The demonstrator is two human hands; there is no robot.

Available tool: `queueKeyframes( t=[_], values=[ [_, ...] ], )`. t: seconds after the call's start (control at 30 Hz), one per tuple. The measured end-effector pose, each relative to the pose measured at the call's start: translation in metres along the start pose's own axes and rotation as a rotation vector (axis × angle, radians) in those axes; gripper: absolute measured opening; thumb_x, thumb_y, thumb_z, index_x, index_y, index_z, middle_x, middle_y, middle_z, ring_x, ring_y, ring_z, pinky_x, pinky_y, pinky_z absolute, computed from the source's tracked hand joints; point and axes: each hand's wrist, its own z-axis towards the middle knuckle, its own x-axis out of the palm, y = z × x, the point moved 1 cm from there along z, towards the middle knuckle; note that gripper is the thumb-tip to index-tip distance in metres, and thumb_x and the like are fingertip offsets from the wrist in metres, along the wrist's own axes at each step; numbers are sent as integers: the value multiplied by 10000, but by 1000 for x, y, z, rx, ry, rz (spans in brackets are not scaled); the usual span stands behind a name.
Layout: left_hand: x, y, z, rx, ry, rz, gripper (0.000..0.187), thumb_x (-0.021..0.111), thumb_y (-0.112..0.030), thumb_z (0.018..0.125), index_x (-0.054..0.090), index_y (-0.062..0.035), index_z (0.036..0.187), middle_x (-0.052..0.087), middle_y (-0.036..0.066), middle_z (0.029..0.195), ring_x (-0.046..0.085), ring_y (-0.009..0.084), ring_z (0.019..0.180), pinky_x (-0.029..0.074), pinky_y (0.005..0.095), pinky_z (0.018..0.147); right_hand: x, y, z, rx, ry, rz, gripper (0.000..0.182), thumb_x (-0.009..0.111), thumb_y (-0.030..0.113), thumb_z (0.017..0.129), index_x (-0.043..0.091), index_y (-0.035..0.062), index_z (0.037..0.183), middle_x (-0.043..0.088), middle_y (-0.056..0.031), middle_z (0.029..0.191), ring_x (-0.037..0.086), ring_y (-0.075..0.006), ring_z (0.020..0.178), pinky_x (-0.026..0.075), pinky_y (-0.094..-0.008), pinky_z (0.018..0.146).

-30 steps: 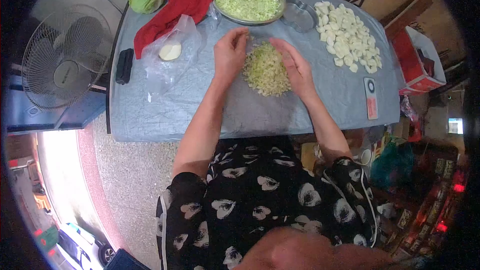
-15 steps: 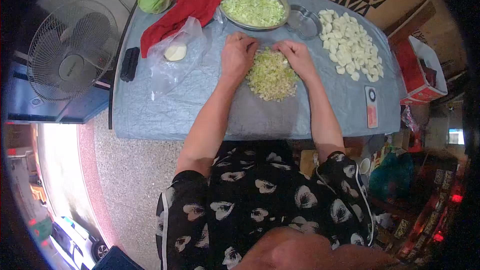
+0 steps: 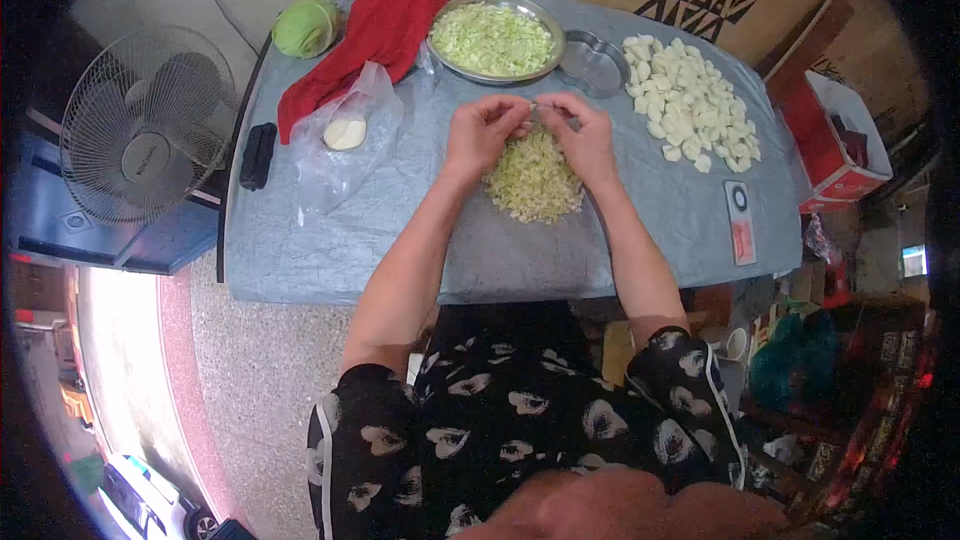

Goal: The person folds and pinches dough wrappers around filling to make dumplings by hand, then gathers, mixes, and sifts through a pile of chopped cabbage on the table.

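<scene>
So we've got the chopped pile on the table right in front of the body, probably so both hands reach it without stretching. The shredded greens sit in a metal bowl just beyond, which we guess stops them mixing with the pile. Same logic, maybe, for the pale pieces spread loose off to the right. The white round thing lies on a plastic bag over on the left, likely to keep it clean.

As for pose: our left hand and right hand meet over the pile's far edge, knuckles up, fingers curled inward and fingertips nearly touching. Gap's narrow, but honestly we can't tell whether they're pinching a small bit or nothing. Forearms angle in from both sides, elbows out, so the pile's near side stays unblocked.
</scene>
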Motion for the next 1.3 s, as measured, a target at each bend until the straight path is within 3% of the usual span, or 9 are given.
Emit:
queueKeyframes(
  t=[0.2, 0.33, 0.5, 0.63, 0.73, 0.83, 0.9, 1.1, 1.3],
  values=[
    [2, 1, -9, 18, 26, -35, 153, 682, -105, 951, 718, 17, 1037, 734, 52, 871, 688, 94, 799, 551, 242, 687, -1, 1, -3, -14, 32, -33, 132, 701, 67, 882, 683, -20, 980, 679, -60, 933, 627, -147, 866, 494, -285, 806],
    [-4, -1, -12, 176, 40, 280, 149, 668, -109, 962, 704, 15, 1037, 738, 61, 910, 686, 102, 842, 555, 257, 751, 0, 7, -6, -108, 51, -91, 94, 676, 42, 874, 655, -20, 941, 665, -58, 903, 622, -141, 848, 497, -288, 790],
    [3, -15, -24, 210, 25, 299, 133, 672, -90, 952, 699, 18, 1024, 738, 57, 904, 686, 104, 841, 554, 258, 755, -4, 16, -7, -283, 87, -145, 79, 662, 19, 852, 618, 5, 917, 630, -79, 868, 621, -209, 861, 487, -315, 811],
    [8, -15, -24, 112, 8, -27, 128, 665, -85, 945, 696, 27, 998, 731, 62, 879, 681, 104, 796, 559, 260, 714, 0, 25, -9, -427, 74, -131, 91, 673, 47, 850, 610, 19, 909, 615, -99, 865, 611, -271, 893, 478, -329, 833],
    [2, -16, -21, 0, 34, -114, 156, 662, -118, 966, 688, 11, 1051, 729, 61, 944, 680, 114, 845, 551, 251, 770, 1, 27, -11, -404, 11, -102, 99, 672, 82, 878, 611, 13, 915, 624, -92, 876, 615, -234, 877, 481, -318, 828],
    [4, -14, -19, -54, 33, -337, 162, 668, -126, 965, 690, 2, 1061, 721, 53, 955, 675, 115, 864, 545, 244, 785, -10, 16, -5, -242, 1, 65, 119, 672, 105, 901, 616, 3, 927, 638, -73, 899, 613, -183, 870, 484, -307, 823],
    [6, -15, -20, -78, -3, -402, 148, 676, -113, 957, 697, 5, 1044, 716, 51, 935, 670, 112, 860, 537, 234, 771, -14, 14, -8, -181, 24, -3, 140, 674, 126, 912, 626, -3, 940, 641, -64, 911, 609, -154, 865, 487, -297, 813],
    [8, -23, -26, -152, -3, -359, 159, 693, -115, 941, 710, 7, 1040, 712, 47, 923, 640, 103, 819, 524, 236, 767, -1, 25, -11, -147, 2, 17, 139, 692, 99, 906, 661, -2, 997, 675, -43, 895, 633, -121, 868, 504, -281, 805],
    [4, -22, -23, -105, 47, -255, 141, 697, -100, 927, 716, 2, 1022, 710, 48, 925, 634, 105, 814, 518, 238, 763, 1, 24, -13, -80, 18, 39, 128, 719, 73, 888, 682, 8, 992, 699, -29, 898, 645, -110, 872, 510, -273, 799]
  ],
)
